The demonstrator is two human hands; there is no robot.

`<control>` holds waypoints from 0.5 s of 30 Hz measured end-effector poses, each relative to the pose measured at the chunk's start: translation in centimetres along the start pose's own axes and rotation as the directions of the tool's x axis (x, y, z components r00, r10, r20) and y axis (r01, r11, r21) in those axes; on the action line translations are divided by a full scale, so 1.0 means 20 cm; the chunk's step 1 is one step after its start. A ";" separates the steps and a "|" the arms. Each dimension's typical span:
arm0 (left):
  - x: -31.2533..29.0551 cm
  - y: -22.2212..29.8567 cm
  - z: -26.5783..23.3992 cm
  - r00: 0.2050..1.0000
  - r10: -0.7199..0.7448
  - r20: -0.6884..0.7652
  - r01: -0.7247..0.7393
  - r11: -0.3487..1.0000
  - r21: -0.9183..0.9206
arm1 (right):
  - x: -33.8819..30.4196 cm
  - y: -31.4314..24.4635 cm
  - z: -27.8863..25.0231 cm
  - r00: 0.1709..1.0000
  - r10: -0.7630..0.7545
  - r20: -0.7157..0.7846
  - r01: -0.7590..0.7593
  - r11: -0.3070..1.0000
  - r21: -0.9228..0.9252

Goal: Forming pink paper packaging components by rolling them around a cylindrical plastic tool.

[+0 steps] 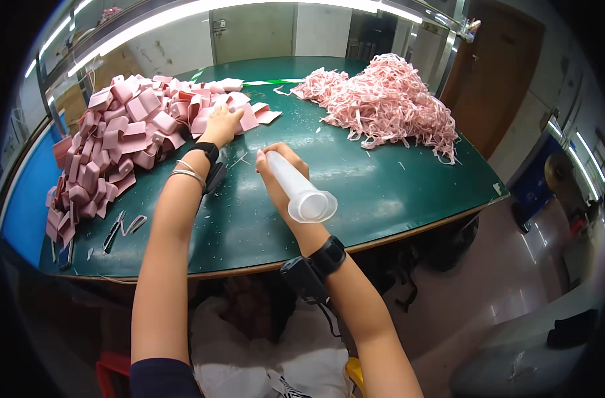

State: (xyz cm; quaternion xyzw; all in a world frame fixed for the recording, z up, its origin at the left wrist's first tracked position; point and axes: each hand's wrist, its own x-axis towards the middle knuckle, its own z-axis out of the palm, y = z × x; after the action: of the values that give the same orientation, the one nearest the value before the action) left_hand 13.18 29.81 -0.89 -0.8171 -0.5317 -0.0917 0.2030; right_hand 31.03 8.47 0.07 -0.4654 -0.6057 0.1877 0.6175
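Note:
My left hand (223, 126) reaches to the near right edge of a heap of pink folded pieces (133, 123), which look like small pouches or flaps. Its fingers are apart and touch the pieces there; I cannot make out that any is held. My right hand (280, 174) is wrapped round a translucent white plastic tube (294, 182), held above the table. The tube's wide, flared end (313, 207) points back toward me, and its far end is hidden in the hand.
A tall tangle of thin pink strips (392, 99) lies at the far right of the green table (355, 189). Metal snips (114, 232) and a small looped item (135, 224) lie at the near left. Green-and-white tape (272, 82) marks the table's back. Small scraps are scattered about.

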 end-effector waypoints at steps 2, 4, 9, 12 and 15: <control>-0.08 0.08 -0.12 0.995 0.037 -0.095 -0.054 0.981 -0.184 | 0.01 0.01 0.00 1.000 -0.027 -0.005 0.027 0.999 0.026; -0.19 0.15 -0.26 0.990 0.047 -0.136 -0.081 0.962 -0.260 | 0.02 0.07 0.00 1.000 -0.023 -0.014 0.024 0.995 0.097; -0.65 0.29 -0.59 0.893 0.316 -0.320 -0.449 0.661 -0.601 | 0.07 0.12 -0.03 0.982 0.127 0.139 -0.184 0.797 0.576; -0.89 0.33 -0.70 0.933 0.269 -0.238 -0.358 0.655 -0.666 | 0.05 0.06 -0.06 0.935 0.147 0.323 -0.340 0.633 0.695; -1.02 0.35 -0.74 0.967 0.175 -0.185 -0.253 0.579 -0.775 | 0.02 0.01 -0.07 0.874 0.099 0.476 -0.427 0.625 0.654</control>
State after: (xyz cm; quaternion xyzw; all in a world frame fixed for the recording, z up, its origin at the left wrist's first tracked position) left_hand 11.92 4.10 3.31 -0.8751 -0.3240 -0.3282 -0.1469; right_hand 32.53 8.43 0.48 -0.2105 -0.5108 0.5974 0.5813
